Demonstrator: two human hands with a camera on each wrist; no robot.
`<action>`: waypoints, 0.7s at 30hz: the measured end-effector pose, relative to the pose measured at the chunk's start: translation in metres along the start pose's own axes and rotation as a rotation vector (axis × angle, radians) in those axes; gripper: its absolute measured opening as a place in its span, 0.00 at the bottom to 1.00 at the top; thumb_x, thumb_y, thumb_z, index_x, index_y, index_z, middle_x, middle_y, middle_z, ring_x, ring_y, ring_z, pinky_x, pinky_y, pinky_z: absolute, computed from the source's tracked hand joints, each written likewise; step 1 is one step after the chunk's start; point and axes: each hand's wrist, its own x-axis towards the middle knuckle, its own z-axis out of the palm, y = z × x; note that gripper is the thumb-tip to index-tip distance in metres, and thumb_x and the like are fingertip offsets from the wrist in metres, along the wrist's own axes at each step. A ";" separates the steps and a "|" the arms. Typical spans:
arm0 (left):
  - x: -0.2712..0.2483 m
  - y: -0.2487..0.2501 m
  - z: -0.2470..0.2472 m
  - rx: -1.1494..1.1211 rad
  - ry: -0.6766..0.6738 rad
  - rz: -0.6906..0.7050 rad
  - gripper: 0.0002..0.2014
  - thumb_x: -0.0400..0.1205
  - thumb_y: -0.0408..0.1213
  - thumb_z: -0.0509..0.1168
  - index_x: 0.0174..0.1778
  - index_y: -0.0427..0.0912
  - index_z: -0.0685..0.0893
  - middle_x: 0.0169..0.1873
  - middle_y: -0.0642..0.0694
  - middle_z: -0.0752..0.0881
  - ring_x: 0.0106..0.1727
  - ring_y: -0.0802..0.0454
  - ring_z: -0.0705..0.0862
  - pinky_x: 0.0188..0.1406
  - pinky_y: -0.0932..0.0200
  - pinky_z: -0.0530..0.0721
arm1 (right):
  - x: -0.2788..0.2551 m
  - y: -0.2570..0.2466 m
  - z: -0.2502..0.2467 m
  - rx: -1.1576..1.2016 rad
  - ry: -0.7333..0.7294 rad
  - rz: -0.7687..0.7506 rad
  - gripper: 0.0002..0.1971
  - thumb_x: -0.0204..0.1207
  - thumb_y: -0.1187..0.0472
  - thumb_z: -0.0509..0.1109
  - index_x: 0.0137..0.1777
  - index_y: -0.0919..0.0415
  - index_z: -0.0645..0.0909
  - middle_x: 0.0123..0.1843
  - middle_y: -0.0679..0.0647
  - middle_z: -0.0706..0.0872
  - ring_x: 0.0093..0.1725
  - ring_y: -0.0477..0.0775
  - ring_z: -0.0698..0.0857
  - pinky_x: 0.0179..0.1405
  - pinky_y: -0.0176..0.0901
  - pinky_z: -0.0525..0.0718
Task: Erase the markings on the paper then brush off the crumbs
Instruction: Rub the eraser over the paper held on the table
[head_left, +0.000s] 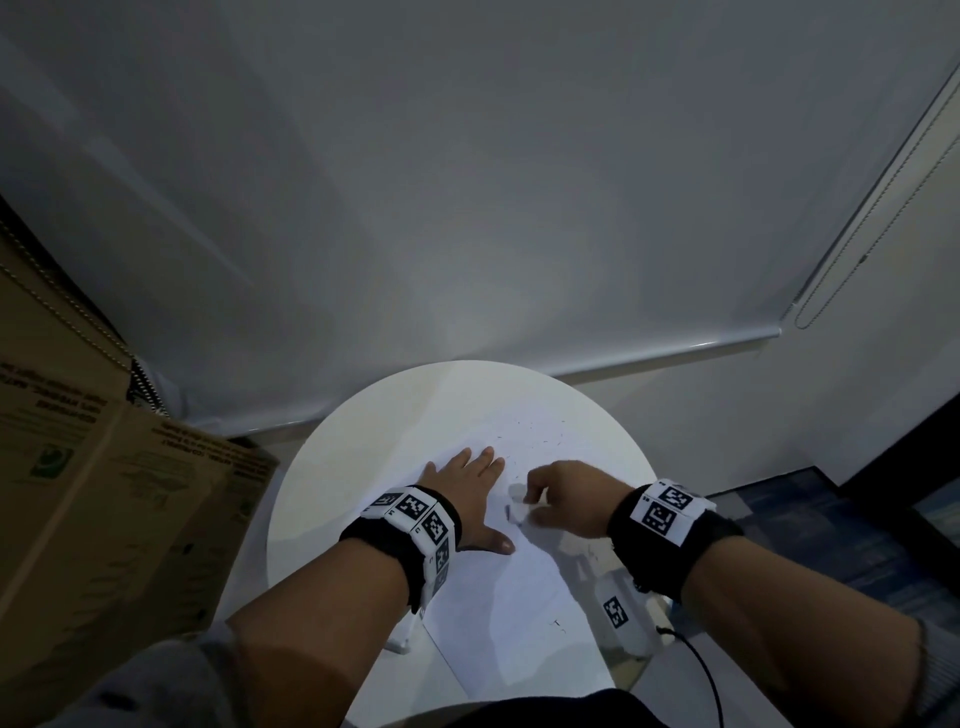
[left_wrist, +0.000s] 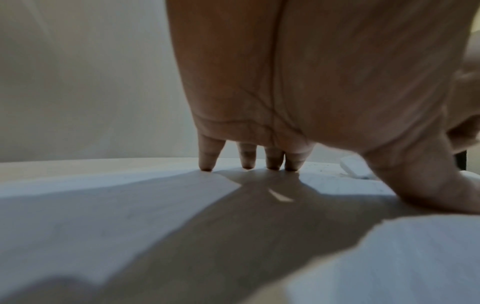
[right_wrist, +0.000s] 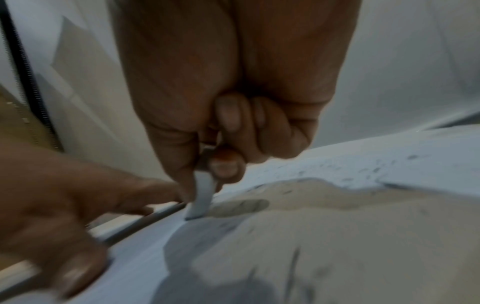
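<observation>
We press our left hand (head_left: 467, 486) flat, fingers spread, on the paper (head_left: 514, 613) lying on the round white desk (head_left: 322, 499). Our right hand (head_left: 563, 499) pinches the eraser (right_wrist: 201, 197), its end on the sheet just beside the left thumb. Crumbs (head_left: 540, 436) scatter toward the desk's far edge; a cardboard box (head_left: 104, 499) crowds the left rim.
</observation>
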 end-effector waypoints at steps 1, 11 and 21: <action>-0.001 0.000 0.000 -0.003 -0.001 0.000 0.53 0.77 0.65 0.65 0.86 0.47 0.40 0.86 0.51 0.38 0.86 0.48 0.41 0.83 0.35 0.49 | -0.001 -0.002 0.002 0.001 -0.022 -0.018 0.12 0.76 0.55 0.69 0.57 0.58 0.83 0.54 0.55 0.85 0.52 0.54 0.81 0.44 0.36 0.69; -0.005 -0.002 0.000 0.004 -0.018 0.012 0.54 0.77 0.65 0.66 0.86 0.48 0.39 0.86 0.51 0.38 0.86 0.49 0.40 0.83 0.35 0.48 | -0.007 -0.001 -0.006 0.007 -0.080 -0.021 0.11 0.76 0.57 0.70 0.57 0.58 0.83 0.37 0.45 0.77 0.39 0.47 0.76 0.38 0.36 0.70; -0.021 -0.005 -0.001 -0.019 -0.055 0.054 0.52 0.78 0.63 0.66 0.86 0.48 0.39 0.86 0.53 0.39 0.86 0.51 0.39 0.84 0.40 0.46 | 0.003 0.004 -0.010 0.012 0.018 0.041 0.11 0.77 0.56 0.69 0.57 0.57 0.83 0.46 0.50 0.78 0.46 0.49 0.75 0.43 0.36 0.68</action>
